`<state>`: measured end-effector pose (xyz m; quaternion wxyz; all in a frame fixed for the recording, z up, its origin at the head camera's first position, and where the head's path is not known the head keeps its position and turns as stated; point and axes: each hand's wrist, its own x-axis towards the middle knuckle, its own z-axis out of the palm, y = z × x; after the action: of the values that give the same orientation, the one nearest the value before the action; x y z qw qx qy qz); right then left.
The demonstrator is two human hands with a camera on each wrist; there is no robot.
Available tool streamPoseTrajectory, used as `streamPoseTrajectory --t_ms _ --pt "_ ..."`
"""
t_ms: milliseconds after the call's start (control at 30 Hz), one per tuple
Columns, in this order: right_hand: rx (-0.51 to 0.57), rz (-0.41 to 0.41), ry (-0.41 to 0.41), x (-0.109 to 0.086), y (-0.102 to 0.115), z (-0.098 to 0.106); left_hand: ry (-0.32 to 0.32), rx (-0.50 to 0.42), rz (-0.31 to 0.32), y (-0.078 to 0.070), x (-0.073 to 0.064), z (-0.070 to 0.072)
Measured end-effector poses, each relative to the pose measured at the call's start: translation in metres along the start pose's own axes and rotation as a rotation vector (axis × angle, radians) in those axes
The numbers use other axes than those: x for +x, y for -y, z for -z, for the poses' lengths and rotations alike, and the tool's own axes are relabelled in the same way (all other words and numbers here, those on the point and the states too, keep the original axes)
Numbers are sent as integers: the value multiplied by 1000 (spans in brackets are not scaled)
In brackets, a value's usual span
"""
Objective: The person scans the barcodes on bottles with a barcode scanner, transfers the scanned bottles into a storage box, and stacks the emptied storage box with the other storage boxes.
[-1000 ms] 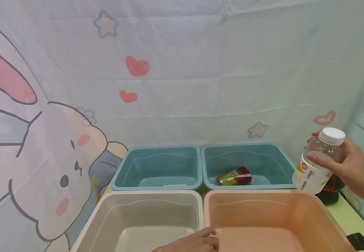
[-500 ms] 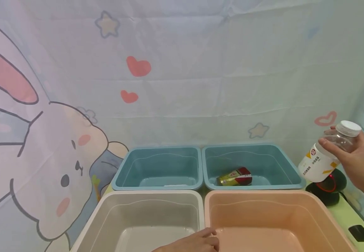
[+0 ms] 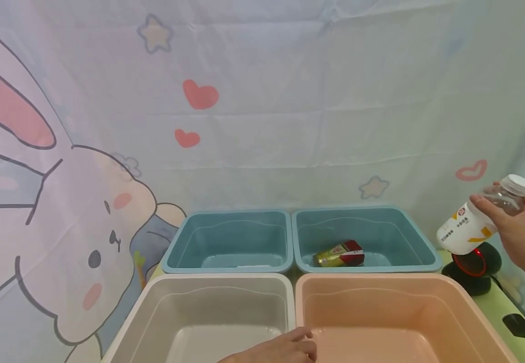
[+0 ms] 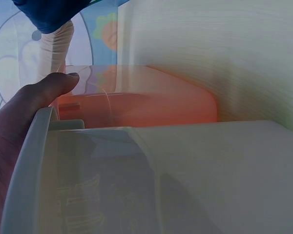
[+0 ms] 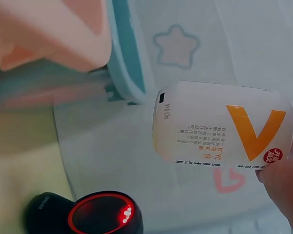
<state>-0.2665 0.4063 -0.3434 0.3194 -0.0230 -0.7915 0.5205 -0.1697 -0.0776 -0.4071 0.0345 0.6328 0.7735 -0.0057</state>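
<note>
A clear plastic bottle (image 3: 466, 227) with a white cap and white label hangs tilted at the right, its cap end up toward my hand. My right hand (image 3: 523, 227) grips it near the neck, thumb along the near side. In the right wrist view the label on the bottle (image 5: 219, 126) shows an orange V and small print. Just below the bottle's base is a black scanner-like device (image 3: 473, 269) with a glowing red ring. My left hand (image 3: 285, 348) rests at the rims where the beige bin (image 3: 217, 280) and the orange bin (image 3: 380, 280) meet, fingers loosely bent.
Behind stand two blue bins (image 3: 226, 216) side by side; a red and gold can (image 3: 340, 253) lies in the right one. A patterned cloth (image 3: 262, 126) hangs behind them. A yellow-green tabletop (image 3: 498, 312) shows right of the orange bin.
My right hand has carried the bottle right and slightly up, off the orange bin's corner to over the black device, tilting it further. My left hand has stayed put.
</note>
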Motion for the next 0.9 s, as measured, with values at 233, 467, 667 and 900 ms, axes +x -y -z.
streamPoseTrajectory --t_ms 233,467,667,900 --pt "12 -57 -24 0 -21 0 -24 -7 -11 0 -1 1" --pt "-36 -119 -9 -4 -42 -1 -20 -1 -9 1 -1 0" --pt "-46 -144 36 -8 -59 -2 -18 -16 -4 0 0 1" --pt "-86 -118 76 -11 -68 -7 11 -72 31 0 0 1"
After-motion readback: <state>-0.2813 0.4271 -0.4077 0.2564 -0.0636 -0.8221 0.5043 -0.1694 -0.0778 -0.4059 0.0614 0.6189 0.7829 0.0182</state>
